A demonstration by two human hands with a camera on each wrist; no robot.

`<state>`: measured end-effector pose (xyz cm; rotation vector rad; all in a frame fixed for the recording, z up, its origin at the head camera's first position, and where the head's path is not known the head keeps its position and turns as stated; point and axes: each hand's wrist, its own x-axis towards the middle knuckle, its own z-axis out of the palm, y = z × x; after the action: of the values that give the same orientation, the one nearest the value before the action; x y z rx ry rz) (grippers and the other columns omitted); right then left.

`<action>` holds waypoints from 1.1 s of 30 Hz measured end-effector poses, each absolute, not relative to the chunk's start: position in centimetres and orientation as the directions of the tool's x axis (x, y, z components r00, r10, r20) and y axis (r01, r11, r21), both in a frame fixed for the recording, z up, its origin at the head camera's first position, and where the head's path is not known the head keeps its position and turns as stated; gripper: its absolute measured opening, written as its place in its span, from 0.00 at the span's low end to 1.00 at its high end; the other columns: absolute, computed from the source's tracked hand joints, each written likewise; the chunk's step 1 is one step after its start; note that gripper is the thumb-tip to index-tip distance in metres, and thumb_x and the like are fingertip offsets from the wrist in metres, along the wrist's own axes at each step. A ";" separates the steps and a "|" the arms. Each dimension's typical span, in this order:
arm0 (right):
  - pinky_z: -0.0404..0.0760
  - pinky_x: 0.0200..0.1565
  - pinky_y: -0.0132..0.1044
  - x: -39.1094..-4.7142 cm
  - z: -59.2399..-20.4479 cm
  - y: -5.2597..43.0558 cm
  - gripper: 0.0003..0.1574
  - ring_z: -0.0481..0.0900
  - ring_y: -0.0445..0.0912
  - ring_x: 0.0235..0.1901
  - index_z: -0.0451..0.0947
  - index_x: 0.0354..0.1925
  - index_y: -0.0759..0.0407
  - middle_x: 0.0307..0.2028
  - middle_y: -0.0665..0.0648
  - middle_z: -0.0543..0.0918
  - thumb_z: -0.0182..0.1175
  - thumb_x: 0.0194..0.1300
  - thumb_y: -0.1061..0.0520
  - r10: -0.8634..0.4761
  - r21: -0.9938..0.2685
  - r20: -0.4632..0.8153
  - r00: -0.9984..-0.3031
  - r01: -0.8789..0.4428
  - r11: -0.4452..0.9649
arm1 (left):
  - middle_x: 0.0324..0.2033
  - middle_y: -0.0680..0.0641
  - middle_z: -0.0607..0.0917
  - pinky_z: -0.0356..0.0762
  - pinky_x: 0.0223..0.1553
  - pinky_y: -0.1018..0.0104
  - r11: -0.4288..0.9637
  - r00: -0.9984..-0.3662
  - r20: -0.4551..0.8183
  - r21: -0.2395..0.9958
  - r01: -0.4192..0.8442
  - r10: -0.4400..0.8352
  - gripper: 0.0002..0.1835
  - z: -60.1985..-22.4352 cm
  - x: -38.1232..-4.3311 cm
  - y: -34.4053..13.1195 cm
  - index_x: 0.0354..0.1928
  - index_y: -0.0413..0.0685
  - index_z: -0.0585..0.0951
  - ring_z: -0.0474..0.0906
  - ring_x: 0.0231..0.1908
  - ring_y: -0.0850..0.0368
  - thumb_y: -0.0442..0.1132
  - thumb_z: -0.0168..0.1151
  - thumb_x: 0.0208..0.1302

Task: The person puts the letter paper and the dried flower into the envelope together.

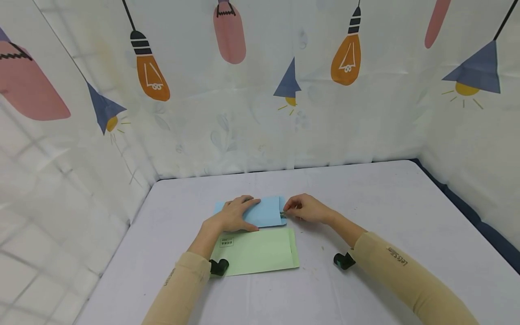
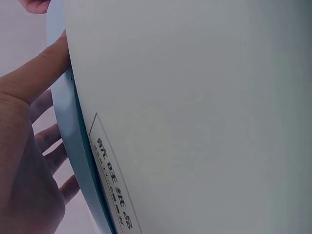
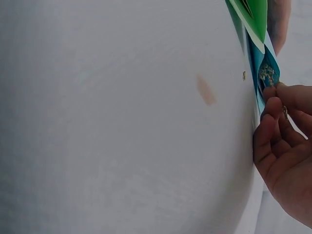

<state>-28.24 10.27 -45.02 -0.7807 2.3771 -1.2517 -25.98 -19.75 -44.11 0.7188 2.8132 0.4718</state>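
Observation:
A light blue envelope (image 1: 266, 212) lies on the table with its open end to the right. My left hand (image 1: 235, 215) rests on it with spread fingers, the thumb near its front edge. At the open end my right hand (image 1: 305, 207) pinches a small greenish sprig of dried plant (image 1: 283, 214). Through the envelope's gaping mouth, dried plant bits (image 3: 268, 73) show in the right wrist view. A tiny yellowish bit (image 3: 285, 112) also sits among the right hand's fingers (image 3: 273, 107). The rest of the contents is hidden.
A pale green envelope (image 1: 260, 253) with a printed label box lies just in front of the blue one. A few small crumbs (image 1: 322, 248) lie on the white tablecloth (image 1: 365, 289). Patterned white curtains (image 1: 252, 122) stand behind and at both sides.

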 end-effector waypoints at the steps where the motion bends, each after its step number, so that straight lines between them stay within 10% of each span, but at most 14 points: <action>1: 0.74 0.30 0.35 -28.2 -45.0 10.2 0.08 0.74 0.43 0.27 0.84 0.46 0.61 0.36 0.52 0.83 0.59 0.74 0.63 -0.609 -0.831 -0.043 -0.792 -0.310 0.462 | 0.75 0.42 0.63 0.55 0.68 0.38 0.830 -0.861 -0.113 0.354 0.431 0.495 0.51 -44.1 -26.0 -19.7 0.79 0.56 0.64 0.61 0.72 0.41 0.61 0.75 0.57; 33: 0.78 0.33 0.38 -28.2 -45.5 9.7 0.04 0.80 0.48 0.31 0.84 0.43 0.60 0.33 0.55 0.84 0.65 0.72 0.60 -0.613 -0.857 -0.020 -0.790 -0.302 0.418 | 0.74 0.43 0.63 0.55 0.69 0.39 0.823 -0.862 -0.097 0.367 0.434 0.498 0.50 -44.5 -26.2 -19.9 0.79 0.58 0.64 0.61 0.72 0.42 0.62 0.75 0.57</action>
<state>-28.21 9.68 -45.46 -0.7891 2.3472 -1.3159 -26.18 -19.91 -44.46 0.7277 2.8175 0.4999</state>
